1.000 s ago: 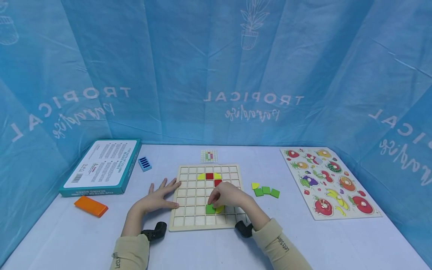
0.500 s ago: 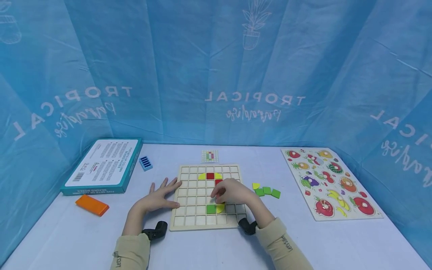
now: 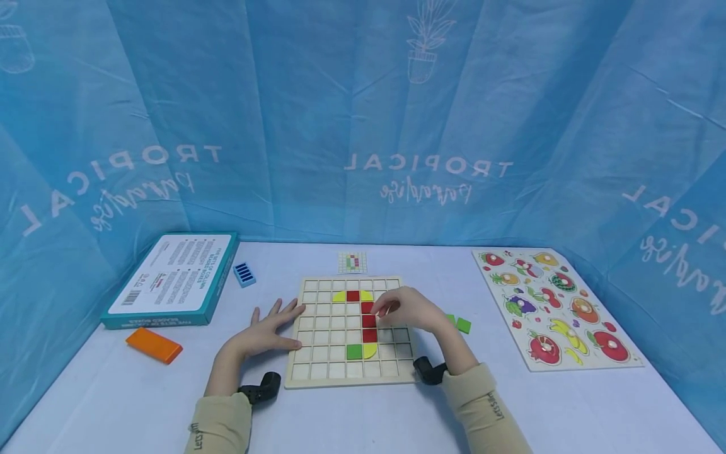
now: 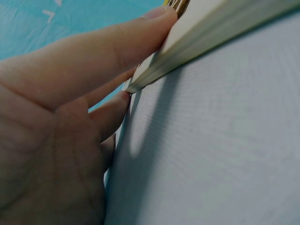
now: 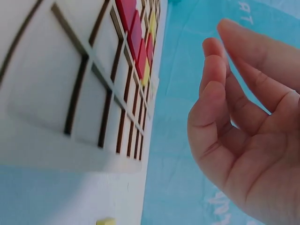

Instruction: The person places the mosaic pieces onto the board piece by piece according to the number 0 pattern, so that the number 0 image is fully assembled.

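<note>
A wooden grid board (image 3: pixel 317 372) lies in the middle of the table. My left hand (image 3: pixel 262 334) has its fingers spread, with thumb and fingertips at the board's left edge; the thumb (image 4: pixel 154 23) rests on the rim in the left wrist view. Over the right half of the board is my right hand (image 3: pixel 409 309), loosely bent and holding nothing, as the right wrist view shows. Left of its fingertips, red square tiles (image 3: pixel 369 336) form a column. A green square (image 3: pixel 354 352) and a yellow quarter-round (image 3: pixel 370 350) sit below. Another red tile (image 3: pixel 353 296) lies between yellow pieces at the top.
Loose green tiles (image 3: pixel 464 325) lie right of the board, some hidden by my right hand. Behind the board is a small pattern card (image 3: pixel 352 262). A fruit puzzle (image 3: pixel 561 309) lies at right; a teal box (image 3: pixel 170 280), blue piece (image 3: pixel 244 275) and orange block (image 3: pixel 154 345) at left.
My right hand has moved from over the lower middle of the board up and to the right. The red column is now uncovered, while some loose tiles are hidden. My left hand stays put.
</note>
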